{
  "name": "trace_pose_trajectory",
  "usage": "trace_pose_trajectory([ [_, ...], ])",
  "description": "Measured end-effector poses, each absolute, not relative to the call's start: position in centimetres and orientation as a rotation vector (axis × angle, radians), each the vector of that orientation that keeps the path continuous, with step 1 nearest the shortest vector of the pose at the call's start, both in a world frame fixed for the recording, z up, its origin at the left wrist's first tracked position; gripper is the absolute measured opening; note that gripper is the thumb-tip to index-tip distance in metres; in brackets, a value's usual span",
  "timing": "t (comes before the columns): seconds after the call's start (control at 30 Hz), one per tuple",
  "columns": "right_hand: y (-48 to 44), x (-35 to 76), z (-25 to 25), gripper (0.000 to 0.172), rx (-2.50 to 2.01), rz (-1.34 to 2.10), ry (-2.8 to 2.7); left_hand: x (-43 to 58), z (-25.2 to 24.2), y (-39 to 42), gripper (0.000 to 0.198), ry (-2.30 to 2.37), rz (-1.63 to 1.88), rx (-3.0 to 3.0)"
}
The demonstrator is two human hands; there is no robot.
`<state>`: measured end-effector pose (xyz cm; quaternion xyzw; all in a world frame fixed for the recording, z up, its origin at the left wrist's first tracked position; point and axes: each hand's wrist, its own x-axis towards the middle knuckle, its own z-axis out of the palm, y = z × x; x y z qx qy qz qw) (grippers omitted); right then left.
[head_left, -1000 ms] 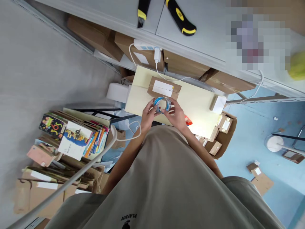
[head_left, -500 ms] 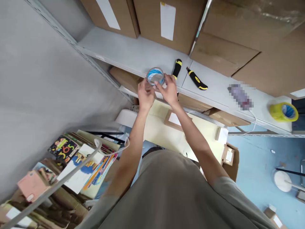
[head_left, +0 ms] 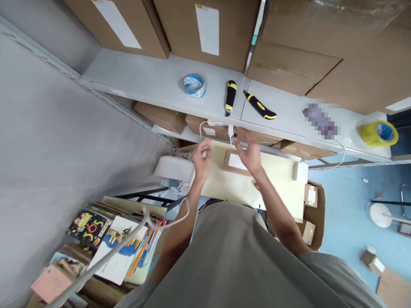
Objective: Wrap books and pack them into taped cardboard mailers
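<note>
A roll of clear tape with a blue and white core (head_left: 194, 86) lies on the grey shelf (head_left: 144, 79), apart from both hands. Below the shelf edge, my left hand (head_left: 202, 159) is loosely curled, a gap showing between thumb and fingers and nothing visible in it. My right hand (head_left: 249, 153) is slightly blurred, its fingers spread and holding nothing, close to a white plug and cable (head_left: 230, 131) under the shelf edge. A black and yellow utility knife (head_left: 230, 97) lies right of the tape, and a second black and yellow knife (head_left: 260, 107) is beside it.
Cardboard boxes (head_left: 205, 64) line the shelf's back. A yellow tape roll (head_left: 379, 133) and a pixelated object (head_left: 321, 121) sit at its right. Below is a cream table (head_left: 276, 182) bearing a small labelled carton (head_left: 229, 161). Books (head_left: 88, 229) are stacked lower left, behind a pole (head_left: 105, 250).
Both hands have let go of the clear tape roll, which now rests on the shelf. They have drawn back towards me and moved farther apart. The camera view has shifted slightly.
</note>
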<state>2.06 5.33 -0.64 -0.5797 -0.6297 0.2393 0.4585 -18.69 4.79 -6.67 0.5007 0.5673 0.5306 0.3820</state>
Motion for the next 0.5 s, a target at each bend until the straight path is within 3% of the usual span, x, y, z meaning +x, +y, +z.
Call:
trace_pose_trajectory([
  [0.17, -1.5, 18.3, -1.9, 0.051, -1.792, 0.172, -1.448, -12.0, -8.5, -3.6, 0.048, 1.268, 1.071, 1.211],
  [0.33, -1.0, 37.3, 2.4, 0.078, -2.149, -0.347, -1.303, -6.1, -6.7, -4.2, 0.047, 1.160, 1.049, 1.239],
  [0.43, 0.0, 44.3, 3.9, 0.104, -2.381, -0.229, -1.234, -3.5, -4.9, -4.1, 0.048, 1.154, 1.088, 1.238],
  [0.5, 0.8, 46.8, 3.2, 0.104, -2.531, -0.024, -1.095, -2.1, -4.1, -4.5, 0.050, 1.161, 1.122, 1.228],
])
